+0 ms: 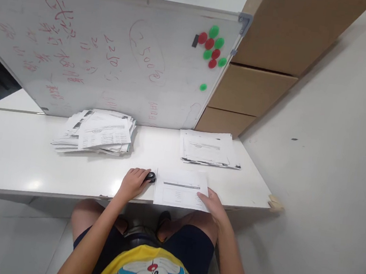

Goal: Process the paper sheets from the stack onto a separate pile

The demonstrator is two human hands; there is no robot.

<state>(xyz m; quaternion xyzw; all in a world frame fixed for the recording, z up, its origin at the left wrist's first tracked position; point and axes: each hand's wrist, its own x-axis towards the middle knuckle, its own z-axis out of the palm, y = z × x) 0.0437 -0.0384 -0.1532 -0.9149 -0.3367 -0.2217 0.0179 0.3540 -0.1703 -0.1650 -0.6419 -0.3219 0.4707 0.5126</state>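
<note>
My left hand (133, 183) rests on the table near its front edge, its fingers closed over a small black rounded object (151, 177). Most of that object is hidden under the fingers, so its kind is unclear. Just to its right lies a printed paper sheet (179, 194) with a dark bar and lines of small text. My right hand (214, 204) grips the sheet by its right side, thumb on top and the other fingers underneath. The sheet's lower edge reaches past the table's front edge.
A thick, uneven paper stack (103, 131) is at the back left of the white table (11, 151); a neater paper pile (208, 148) is at the back right. Behind stands a whiteboard (167, 104) with red writing and magnets. Cardboard boxes (252, 90) are beside it.
</note>
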